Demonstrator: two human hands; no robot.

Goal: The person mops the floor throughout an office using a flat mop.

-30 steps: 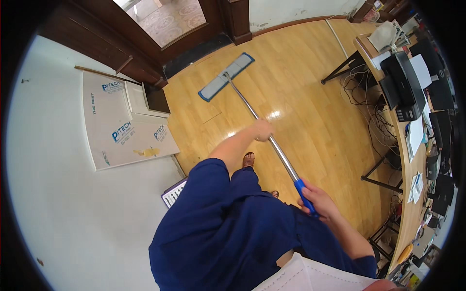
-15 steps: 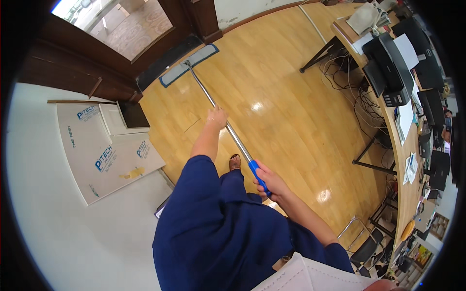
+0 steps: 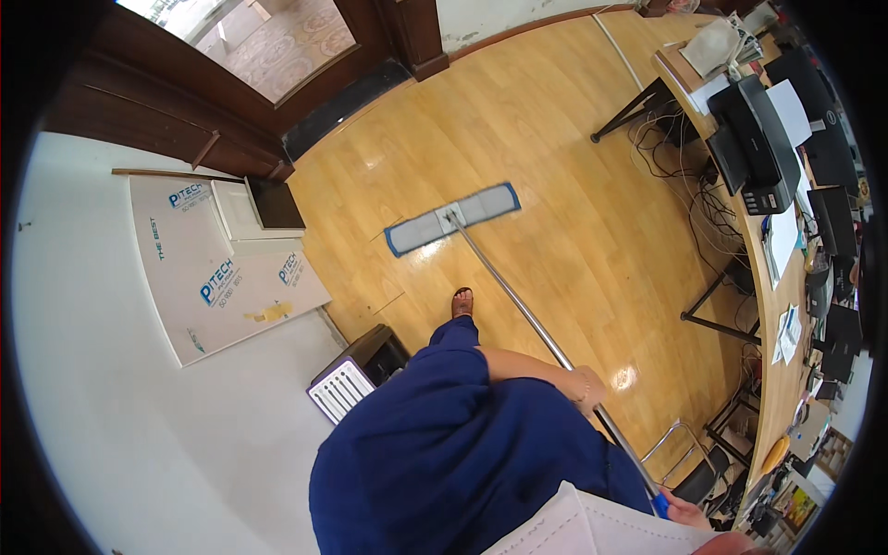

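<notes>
A flat mop lies with its grey, blue-edged mop head (image 3: 421,234) on the wooden floor, ahead of my foot. From its centre a long metal pole (image 3: 523,310) slants back toward my right side. My left hand (image 3: 585,388) is wrapped round the middle of the pole, its arm reaching across my body. At the pole's rear end, my right hand (image 3: 684,513) holds the blue grip (image 3: 660,505), low at the right. A white face mask hides part of the lower edge, and only some of the right fingers show.
A long desk (image 3: 772,356) with a black printer (image 3: 754,143) and papers runs along the right, cables tangled beneath it. A folding chair (image 3: 694,472) stands at lower right. To the left are a printed board (image 3: 213,268) and a black bin-like box (image 3: 375,351); a doorway (image 3: 342,106) lies ahead.
The mop head has been pulled back from the door threshold toward me and to the right. Both hands have moved back and right with the pole, still gripping it.
</notes>
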